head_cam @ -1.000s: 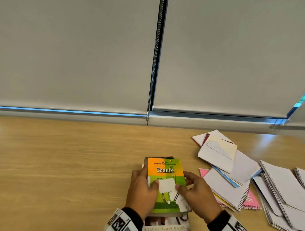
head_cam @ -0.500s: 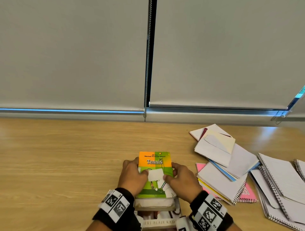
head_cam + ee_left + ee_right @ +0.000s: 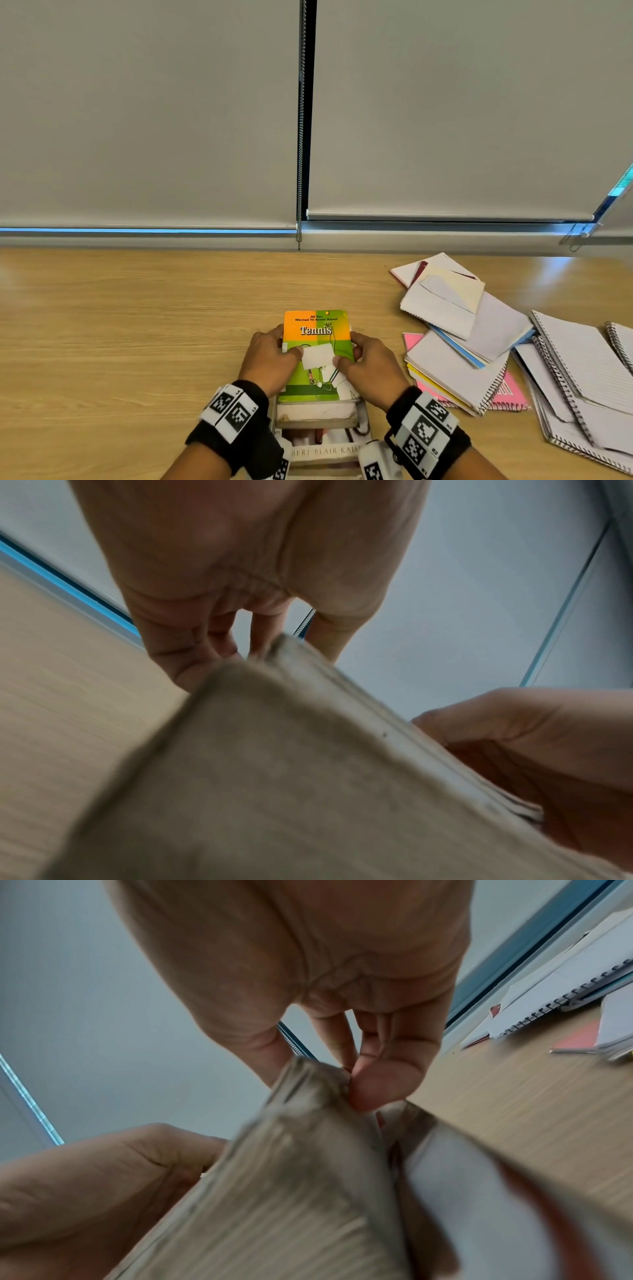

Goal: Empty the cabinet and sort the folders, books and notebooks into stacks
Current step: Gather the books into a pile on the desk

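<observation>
A stack of books (image 3: 318,414) stands on the wooden table (image 3: 137,325) near its front edge. On top lies an orange and green "Tennis" paperback (image 3: 317,329). My left hand (image 3: 270,359) grips the stack's left side with its thumb on the cover. On the opposite side my right hand (image 3: 371,365) grips it the same way. The left wrist view shows my left hand (image 3: 219,631) at the worn page edges (image 3: 274,764). In the right wrist view my right hand (image 3: 342,1069) pinches the page block (image 3: 291,1191) near a corner. The stack's lower books are partly hidden.
A loose heap of spiral notebooks and papers (image 3: 459,342) over a pink notebook (image 3: 510,394) lies to the right. More open spiral notebooks (image 3: 582,377) reach the right edge. Closed roller blinds (image 3: 171,120) and a bead chain (image 3: 300,137) stand behind the table.
Both hands and the book stack have slid toward the table's front edge. My wrists with their marker bands have come further into view. The grip is unchanged.
</observation>
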Demonstrator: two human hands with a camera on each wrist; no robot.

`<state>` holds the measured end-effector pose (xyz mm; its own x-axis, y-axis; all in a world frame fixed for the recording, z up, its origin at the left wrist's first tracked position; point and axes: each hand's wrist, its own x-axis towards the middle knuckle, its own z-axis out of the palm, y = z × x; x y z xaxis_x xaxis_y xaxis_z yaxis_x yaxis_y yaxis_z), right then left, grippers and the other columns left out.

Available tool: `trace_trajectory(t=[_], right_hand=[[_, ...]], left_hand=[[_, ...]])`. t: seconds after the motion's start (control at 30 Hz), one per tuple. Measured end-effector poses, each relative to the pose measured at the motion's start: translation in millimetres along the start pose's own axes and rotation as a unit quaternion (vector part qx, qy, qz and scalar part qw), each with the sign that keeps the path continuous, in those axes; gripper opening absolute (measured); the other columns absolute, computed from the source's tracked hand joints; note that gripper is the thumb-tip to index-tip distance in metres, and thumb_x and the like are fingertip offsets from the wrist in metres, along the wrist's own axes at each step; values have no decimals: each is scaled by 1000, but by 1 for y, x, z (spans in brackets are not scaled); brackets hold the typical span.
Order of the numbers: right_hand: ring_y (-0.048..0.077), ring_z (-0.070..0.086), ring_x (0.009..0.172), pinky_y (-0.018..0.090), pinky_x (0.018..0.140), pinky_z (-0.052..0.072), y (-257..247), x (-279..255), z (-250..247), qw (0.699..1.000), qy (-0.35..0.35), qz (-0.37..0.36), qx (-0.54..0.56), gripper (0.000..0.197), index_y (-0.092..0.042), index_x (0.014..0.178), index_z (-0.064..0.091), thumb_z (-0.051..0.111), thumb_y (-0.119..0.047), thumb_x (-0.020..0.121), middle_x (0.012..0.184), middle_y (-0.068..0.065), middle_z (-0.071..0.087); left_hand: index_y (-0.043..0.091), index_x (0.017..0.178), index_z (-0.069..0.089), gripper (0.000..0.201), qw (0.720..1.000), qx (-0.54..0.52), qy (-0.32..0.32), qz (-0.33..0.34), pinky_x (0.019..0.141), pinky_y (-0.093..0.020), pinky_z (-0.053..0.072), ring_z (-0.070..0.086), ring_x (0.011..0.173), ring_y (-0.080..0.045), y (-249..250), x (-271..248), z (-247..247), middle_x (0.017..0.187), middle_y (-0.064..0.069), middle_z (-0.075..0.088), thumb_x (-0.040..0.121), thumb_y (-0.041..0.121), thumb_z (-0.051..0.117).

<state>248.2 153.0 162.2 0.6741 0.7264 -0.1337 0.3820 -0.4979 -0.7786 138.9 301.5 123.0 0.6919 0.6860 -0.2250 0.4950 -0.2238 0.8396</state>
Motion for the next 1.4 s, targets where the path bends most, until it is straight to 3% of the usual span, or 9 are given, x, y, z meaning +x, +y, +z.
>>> trace_trajectory(t=[0.23, 0.3, 0.4, 0.53, 0.83, 0.93, 1.03, 1.23, 1.4], right_hand=[[-1, 55, 78, 5, 57, 37, 6, 1, 2, 999, -10, 36, 11, 45, -21, 131, 55, 66, -28, 89, 89, -12, 59], [15, 53, 117, 17, 82, 44, 19, 0, 2, 992, -2, 101, 71, 77, -24, 145, 36, 68, -51, 81, 134, 7, 50], [27, 37, 137, 44, 106, 37, 42, -5, 4, 960, -36, 208, 185, 111, -30, 152, 19, 63, -79, 62, 154, 6, 32], [25, 58, 120, 50, 107, 39, 67, -4, 24, 918, -163, 252, 259, 103, -29, 137, 49, 68, -84, 52, 128, -3, 64], [18, 68, 106, 40, 104, 45, 69, -26, 24, 914, -182, 188, 311, 60, -21, 120, 66, 72, -59, 73, 112, -2, 72], [16, 69, 102, 29, 87, 52, 84, -40, 13, 910, -186, 191, 319, 52, -19, 120, 66, 67, -53, 81, 110, -2, 73], [18, 66, 110, 36, 102, 44, 96, -46, -1, 901, -190, 192, 339, 55, -24, 116, 70, 64, -63, 78, 115, -1, 71], [29, 61, 118, 46, 112, 36, 93, -40, -15, 851, -211, 203, 437, 55, -21, 128, 62, 66, -53, 83, 126, 11, 65], [30, 59, 120, 48, 112, 35, 97, -42, -18, 832, -235, 198, 462, 54, -21, 132, 58, 61, -52, 87, 128, 12, 63]], left_hand=[[38, 100, 64, 19, 998, -51, -19, -21, 94, -36, 52, 66, 102, -20, 3, -7, -6, 103, 3, 72, 89, 22, 66], [28, 129, 54, 47, 991, -100, -32, -83, 100, -38, 48, 60, 114, -23, -6, -13, -9, 120, -2, 66, 85, 38, 70], [25, 143, 41, 92, 971, -130, -83, -180, 102, -40, 42, 54, 123, -24, -26, -27, -7, 137, -3, 57, 68, 73, 67], [27, 117, 67, 94, 955, -170, -153, -188, 101, -42, 45, 67, 104, -16, -37, -35, 6, 106, 7, 74, 43, 86, 67], [21, 117, 65, 73, 950, -214, -99, -206, 68, -28, 49, 72, 90, -16, -27, -62, 28, 98, 2, 76, 64, 71, 71], [22, 118, 63, 87, 940, -236, -101, -225, 79, -33, 53, 72, 92, -18, -36, -76, 47, 98, 2, 76, 51, 75, 77], [29, 115, 65, 85, 930, -265, -102, -233, 104, -47, 40, 62, 109, -22, -34, -85, 59, 106, 3, 74, 46, 77, 77], [25, 110, 71, 89, 913, -321, -113, -224, 90, -39, 46, 63, 101, -25, -16, -88, 63, 95, -3, 76, 33, 69, 79], [19, 119, 66, 69, 885, -397, -131, -204, 102, -47, 46, 67, 106, -33, -6, -95, 68, 112, -14, 72, 60, 51, 83]])
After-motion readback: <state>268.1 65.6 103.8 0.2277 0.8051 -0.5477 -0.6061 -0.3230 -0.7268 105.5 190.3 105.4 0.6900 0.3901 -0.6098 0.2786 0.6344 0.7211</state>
